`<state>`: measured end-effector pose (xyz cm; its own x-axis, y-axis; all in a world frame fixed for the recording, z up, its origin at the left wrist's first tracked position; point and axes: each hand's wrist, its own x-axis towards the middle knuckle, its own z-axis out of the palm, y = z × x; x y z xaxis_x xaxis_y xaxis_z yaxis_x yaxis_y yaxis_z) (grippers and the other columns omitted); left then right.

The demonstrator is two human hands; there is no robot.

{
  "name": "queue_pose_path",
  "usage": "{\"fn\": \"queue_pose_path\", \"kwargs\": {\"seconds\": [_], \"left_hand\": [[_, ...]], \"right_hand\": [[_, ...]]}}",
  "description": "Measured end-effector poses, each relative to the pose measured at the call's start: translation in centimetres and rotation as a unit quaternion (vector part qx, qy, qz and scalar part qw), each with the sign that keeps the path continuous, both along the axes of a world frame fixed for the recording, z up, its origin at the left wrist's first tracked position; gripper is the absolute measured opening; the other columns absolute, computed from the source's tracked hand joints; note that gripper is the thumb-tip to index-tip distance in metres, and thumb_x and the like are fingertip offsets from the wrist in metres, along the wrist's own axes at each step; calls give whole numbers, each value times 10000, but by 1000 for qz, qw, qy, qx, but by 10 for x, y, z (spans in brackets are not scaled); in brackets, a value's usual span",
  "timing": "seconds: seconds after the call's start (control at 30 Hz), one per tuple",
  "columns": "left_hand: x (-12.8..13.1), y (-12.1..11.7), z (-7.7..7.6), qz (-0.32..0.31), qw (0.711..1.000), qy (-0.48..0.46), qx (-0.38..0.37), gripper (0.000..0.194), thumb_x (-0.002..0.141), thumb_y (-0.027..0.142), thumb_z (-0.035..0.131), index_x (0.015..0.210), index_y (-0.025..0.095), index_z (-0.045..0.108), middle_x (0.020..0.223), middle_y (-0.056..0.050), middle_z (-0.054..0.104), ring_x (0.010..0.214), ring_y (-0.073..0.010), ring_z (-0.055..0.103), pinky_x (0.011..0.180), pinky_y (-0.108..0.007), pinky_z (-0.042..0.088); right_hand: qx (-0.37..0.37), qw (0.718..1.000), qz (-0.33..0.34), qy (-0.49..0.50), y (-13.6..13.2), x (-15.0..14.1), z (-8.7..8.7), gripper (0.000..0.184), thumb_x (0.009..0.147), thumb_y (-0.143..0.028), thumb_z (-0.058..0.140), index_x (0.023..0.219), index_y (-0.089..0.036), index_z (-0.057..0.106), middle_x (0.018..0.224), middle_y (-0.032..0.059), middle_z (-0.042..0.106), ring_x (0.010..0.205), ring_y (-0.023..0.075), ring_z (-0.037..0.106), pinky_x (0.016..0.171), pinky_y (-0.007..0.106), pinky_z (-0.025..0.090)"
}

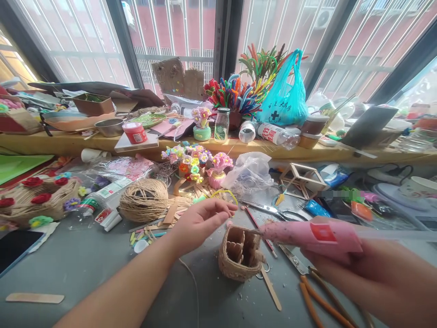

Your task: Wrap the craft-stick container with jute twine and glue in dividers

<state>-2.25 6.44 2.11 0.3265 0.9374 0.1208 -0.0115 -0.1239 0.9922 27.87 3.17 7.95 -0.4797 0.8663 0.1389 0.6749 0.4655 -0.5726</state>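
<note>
My right hand (370, 269) grips the pink glue gun (307, 234) sideways, apparently to reach the twine basket (237, 269) well forward of the counter's (215, 305) back edge, my left hand (200, 223) loosely half-open alongside.

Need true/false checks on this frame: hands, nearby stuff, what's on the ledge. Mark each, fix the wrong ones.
1. The right hand holds a pink glue gun. True.
2. The twine-wrapped box is divided into compartments. True.
3. The left hand is holding a phone. False: the phone lies on the table, away from the left hand.
4. The ball of twine is right of the box. False: the ball of twine is left of it.
5. A turquoise bag sits on the ledge. True.
</note>
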Motion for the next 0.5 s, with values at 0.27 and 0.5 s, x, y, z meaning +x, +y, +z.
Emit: {"fn": "queue_pose_path", "kwargs": {"seconds": [0.27,0.5], "left_hand": [[-6,19,-10,243,956,-166,-15,394,947,514,639,723,193,593,718,13,656,708,-127,603,709,-244,509],[-9,19,-13,164,975,-148,-21,360,785,439,863,989,192,699,1024,-66,750,912,-176,672,870,-310,523]], "right_hand": [[5,994,-87,67,-9,-2,14,446,972,-551,579,1376,-400,694,1360,-50,738,1266,300,696,1055,373,579],[7,977,-127,169,-16,-12,17,484,952,-543,624,1378,-326,699,812,16,773,605,180,693,501,226,601]]}}
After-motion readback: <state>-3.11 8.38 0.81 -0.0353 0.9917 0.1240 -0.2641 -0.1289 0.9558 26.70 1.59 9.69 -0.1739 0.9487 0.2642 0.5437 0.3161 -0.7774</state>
